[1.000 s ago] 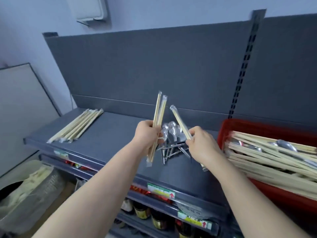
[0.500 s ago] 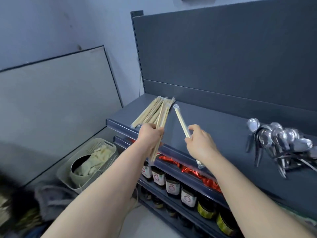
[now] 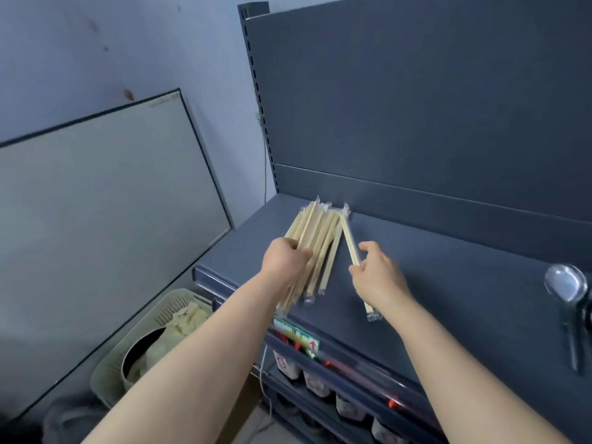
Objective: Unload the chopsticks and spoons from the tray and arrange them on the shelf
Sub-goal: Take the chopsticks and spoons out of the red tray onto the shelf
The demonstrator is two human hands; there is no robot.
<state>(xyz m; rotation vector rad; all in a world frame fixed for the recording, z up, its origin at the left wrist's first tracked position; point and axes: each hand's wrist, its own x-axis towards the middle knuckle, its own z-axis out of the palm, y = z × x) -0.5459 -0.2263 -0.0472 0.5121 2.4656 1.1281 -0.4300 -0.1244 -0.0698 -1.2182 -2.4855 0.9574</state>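
The right hand (image 3: 376, 274) pinches one wrapped chopstick pair (image 3: 349, 240) between curled fingers and thumb, its far end pointing to 11 o'clock. At its 9 o'clock, the left hand (image 3: 285, 258) curls its fingers round part of the chopstick pile (image 3: 322, 238) on the shelf (image 3: 448, 283). Spoons (image 3: 565, 286) lie at 3 o'clock, well apart.

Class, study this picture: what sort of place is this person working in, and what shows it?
Probably a small shop: a grey metal display shelf with a slotted upright, a price label on its front edge, jars lined up below, and wrapped chopsticks laid out on top.
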